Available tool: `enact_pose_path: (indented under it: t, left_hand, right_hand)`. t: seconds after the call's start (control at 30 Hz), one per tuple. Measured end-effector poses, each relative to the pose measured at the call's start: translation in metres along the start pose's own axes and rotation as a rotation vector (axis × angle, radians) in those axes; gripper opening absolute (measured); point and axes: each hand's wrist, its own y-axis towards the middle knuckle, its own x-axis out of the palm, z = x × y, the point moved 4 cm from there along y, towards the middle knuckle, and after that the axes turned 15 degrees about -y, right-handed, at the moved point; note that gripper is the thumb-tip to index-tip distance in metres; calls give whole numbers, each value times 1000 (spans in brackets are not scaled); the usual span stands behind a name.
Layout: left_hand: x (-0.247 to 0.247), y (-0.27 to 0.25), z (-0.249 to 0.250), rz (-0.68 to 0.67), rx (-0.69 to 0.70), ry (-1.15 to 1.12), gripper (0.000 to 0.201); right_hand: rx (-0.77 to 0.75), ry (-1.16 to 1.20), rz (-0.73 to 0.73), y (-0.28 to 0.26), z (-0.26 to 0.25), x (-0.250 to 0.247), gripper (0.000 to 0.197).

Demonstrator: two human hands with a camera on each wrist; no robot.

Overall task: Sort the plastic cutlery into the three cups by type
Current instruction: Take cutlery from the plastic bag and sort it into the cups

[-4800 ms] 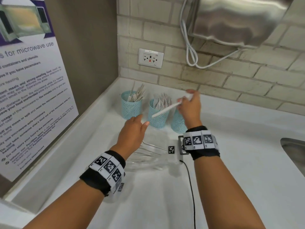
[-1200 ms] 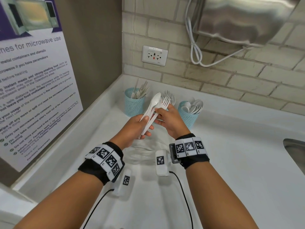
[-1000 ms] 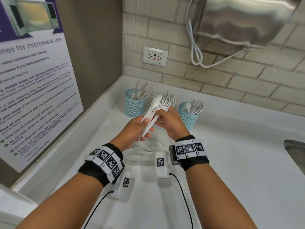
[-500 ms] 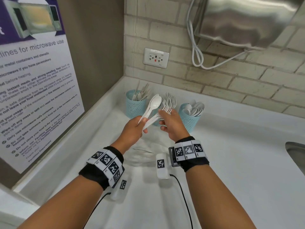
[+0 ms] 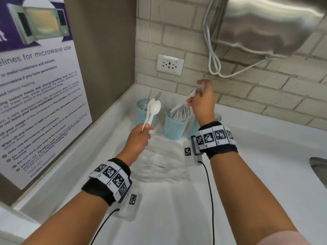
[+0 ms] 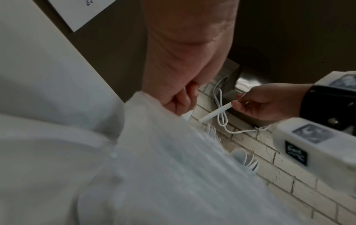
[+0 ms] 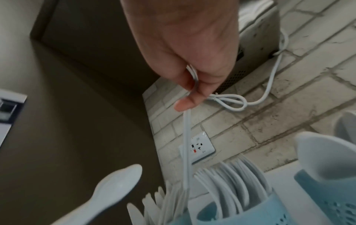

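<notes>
Three teal mesh cups stand near the back wall: the left cup (image 5: 144, 114), the middle cup (image 5: 174, 129) full of forks, and the right cup (image 5: 194, 129), mostly hidden behind my right wrist. My left hand (image 5: 147, 127) pinches two white spoons (image 5: 154, 107) by their handles, bowls up, in front of the left cup. My right hand (image 5: 196, 93) pinches white forks (image 5: 178, 106) above the middle cup, their handles slanting down toward it. In the right wrist view the held forks (image 7: 185, 137) reach down beside the fork cup (image 7: 240, 213). The spoon cup (image 7: 327, 190) stands to the right.
A clear plastic bag (image 5: 159, 163) holding more cutlery lies on the white counter (image 5: 256, 183) between my forearms. A poster (image 5: 35, 103) covers the left wall. A wall socket (image 5: 169, 64), a steel dispenser (image 5: 265, 23) and its white cable (image 5: 214, 64) are behind. A sink edge (image 5: 318, 170) is at the right.
My hands have parted. The right hand pulled the forks out of the bundle and raised them over the middle cup. The left hand keeps the two spoons and moved left.
</notes>
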Motion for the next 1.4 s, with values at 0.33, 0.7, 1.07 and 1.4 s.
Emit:
enact_pose_path:
  t: [0.33,0.7,1.07,1.4]
  left_hand:
    - [-1,-1,2,-8,-30,-33,33]
    - [5,-2,3,-69,-67,-18,32]
    - [13,-10,7,-145,-79,-79,27]
    - [19,-9,3,-155,-141,-61,30]
  right_hand:
    - [-271,-909,-240,-16,27,58,40]
    - [-217,-927,-331,-17,17,56,45]
    - [42,-77,-385,-43,9,46,37]
    - [103,87,-347,-50,24,36,28]
